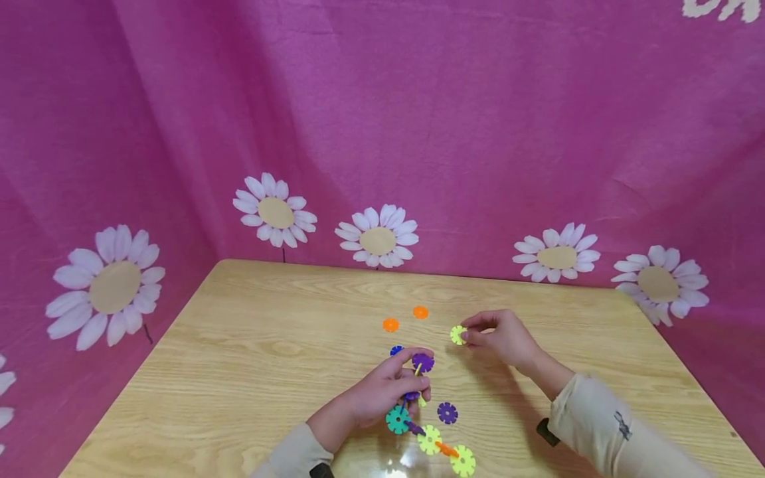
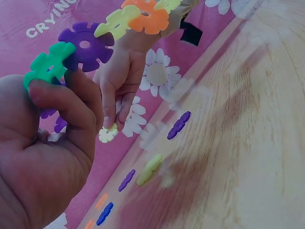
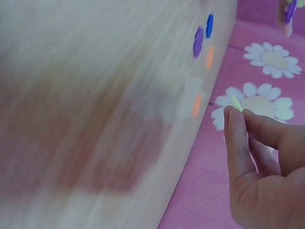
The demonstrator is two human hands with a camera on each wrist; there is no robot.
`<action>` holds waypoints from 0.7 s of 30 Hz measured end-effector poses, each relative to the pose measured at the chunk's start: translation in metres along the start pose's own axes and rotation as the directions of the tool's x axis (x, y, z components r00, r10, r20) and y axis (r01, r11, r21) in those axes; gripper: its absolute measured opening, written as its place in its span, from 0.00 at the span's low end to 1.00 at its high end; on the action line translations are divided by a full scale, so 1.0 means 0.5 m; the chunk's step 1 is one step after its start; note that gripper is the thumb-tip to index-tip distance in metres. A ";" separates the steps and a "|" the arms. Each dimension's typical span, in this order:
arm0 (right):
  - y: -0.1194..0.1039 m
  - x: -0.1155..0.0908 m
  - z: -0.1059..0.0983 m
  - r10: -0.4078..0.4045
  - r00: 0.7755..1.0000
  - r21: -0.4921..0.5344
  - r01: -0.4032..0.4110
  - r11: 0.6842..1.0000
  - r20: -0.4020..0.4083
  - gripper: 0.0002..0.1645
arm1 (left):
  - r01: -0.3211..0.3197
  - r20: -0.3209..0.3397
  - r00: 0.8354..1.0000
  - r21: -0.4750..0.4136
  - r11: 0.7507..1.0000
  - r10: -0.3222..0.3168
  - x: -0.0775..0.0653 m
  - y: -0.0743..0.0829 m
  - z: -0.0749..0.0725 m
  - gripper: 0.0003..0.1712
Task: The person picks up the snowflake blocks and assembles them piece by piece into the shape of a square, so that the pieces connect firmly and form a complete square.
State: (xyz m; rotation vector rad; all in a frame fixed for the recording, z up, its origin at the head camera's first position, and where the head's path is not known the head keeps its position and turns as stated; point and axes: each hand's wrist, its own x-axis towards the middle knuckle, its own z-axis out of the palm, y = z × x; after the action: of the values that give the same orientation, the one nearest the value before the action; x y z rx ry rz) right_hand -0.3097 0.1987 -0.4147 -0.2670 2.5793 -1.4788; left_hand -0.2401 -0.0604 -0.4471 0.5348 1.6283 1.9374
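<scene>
My left hand (image 1: 376, 392) grips a chain of notched plastic snowflake discs. A purple disc (image 1: 423, 362) shows at its fingertips, and a teal-green disc (image 1: 397, 420) lies beside the palm. From there the chain runs toward the near edge through a yellow-green disc (image 1: 429, 439), an orange disc (image 1: 447, 449) and another yellow-green one. In the left wrist view the green disc (image 2: 50, 64) is between thumb and fingers. Farther back and to the right, my right hand (image 1: 505, 338) pinches a single yellow-green disc (image 1: 457, 335) by its edge, held above the table.
Loose discs lie flat on the wooden table (image 1: 269, 345): two orange discs (image 1: 390, 324) toward the back, a blue disc (image 1: 396, 350) behind the left hand, and a purple disc (image 1: 447, 413) between the arms. A pink curtain (image 1: 418, 133) with daisies borders the table.
</scene>
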 end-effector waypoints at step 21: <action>-0.022 -0.095 0.035 0.019 1.000 0.141 -0.019 0.990 0.000 0.18 | 0.003 -0.017 1.000 0.015 1.000 -0.003 0.003 -0.004 0.002 0.27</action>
State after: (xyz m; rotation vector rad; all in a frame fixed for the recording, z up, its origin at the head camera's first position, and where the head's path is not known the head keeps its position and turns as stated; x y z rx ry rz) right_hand -0.2589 0.1896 -0.4118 -0.2230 2.4564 -1.6451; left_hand -0.2403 -0.0582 -0.4491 0.5232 1.6541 1.9339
